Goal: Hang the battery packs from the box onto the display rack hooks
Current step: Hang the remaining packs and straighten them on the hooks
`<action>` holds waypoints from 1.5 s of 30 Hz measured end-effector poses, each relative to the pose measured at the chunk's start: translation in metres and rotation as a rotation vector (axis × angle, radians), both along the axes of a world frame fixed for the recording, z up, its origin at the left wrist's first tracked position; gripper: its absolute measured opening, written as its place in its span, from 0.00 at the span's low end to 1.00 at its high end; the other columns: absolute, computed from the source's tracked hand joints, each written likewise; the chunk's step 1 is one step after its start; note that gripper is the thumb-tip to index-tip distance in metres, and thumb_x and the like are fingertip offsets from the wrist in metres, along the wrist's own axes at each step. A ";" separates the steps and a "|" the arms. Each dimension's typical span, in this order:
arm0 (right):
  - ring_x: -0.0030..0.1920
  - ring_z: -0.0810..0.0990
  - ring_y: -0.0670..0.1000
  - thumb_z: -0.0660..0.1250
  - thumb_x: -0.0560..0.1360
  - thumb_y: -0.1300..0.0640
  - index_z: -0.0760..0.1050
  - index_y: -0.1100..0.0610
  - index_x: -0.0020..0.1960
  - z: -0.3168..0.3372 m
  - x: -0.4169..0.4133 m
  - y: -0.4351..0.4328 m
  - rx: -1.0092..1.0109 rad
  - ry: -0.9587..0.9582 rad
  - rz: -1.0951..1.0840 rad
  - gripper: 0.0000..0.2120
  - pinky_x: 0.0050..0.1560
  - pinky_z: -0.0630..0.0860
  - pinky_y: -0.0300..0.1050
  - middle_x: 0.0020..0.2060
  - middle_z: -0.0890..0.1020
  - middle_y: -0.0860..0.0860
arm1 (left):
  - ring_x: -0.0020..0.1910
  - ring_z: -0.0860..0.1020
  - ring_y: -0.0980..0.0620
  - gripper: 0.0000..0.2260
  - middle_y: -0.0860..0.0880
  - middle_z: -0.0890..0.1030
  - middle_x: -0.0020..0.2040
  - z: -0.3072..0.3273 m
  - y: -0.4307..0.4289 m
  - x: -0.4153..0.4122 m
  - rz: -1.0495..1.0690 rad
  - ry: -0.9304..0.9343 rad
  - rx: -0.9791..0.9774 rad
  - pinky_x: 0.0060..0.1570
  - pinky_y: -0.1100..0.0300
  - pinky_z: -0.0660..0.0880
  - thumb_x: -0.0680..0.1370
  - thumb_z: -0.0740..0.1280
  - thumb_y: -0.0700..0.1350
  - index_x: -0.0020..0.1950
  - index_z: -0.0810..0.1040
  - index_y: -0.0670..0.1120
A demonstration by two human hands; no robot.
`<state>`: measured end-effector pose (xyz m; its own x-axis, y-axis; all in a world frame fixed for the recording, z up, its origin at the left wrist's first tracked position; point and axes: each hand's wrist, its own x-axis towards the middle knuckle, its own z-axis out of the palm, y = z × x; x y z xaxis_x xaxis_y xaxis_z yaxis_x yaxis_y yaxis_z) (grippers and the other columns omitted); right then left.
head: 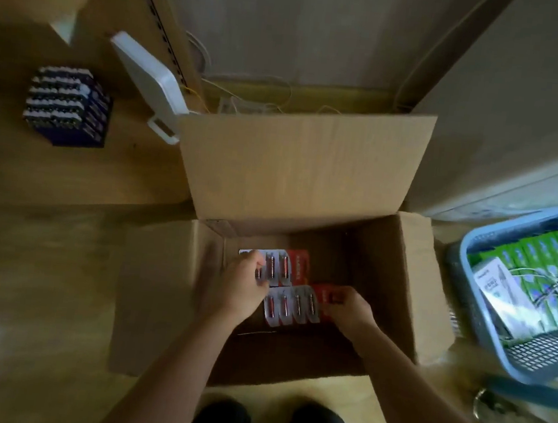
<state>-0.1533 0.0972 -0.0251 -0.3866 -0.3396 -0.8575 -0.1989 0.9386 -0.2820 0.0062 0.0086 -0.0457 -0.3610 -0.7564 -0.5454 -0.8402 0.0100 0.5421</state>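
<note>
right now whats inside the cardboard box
Two red battery packs: one under the left hand, one gripped by the right hand. The hands and box walls hide anything else.

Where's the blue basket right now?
In the head view, the blue basket sits on the floor at the right edge, just right of the open cardboard box, and holds green packs.

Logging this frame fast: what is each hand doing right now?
Left hand: closed on the upper battery pack inside the cardboard box.
Right hand: closed on the red end of the lower battery pack.
</note>
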 end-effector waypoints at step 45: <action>0.36 0.79 0.32 0.63 0.77 0.55 0.78 0.54 0.50 0.387 0.037 -0.065 -0.785 0.075 0.132 0.07 0.34 0.69 0.20 0.39 0.81 0.43 | 0.39 0.84 0.55 0.11 0.52 0.85 0.38 0.376 -0.027 0.087 0.562 0.659 0.185 0.36 0.65 0.78 0.74 0.66 0.29 0.51 0.76 0.43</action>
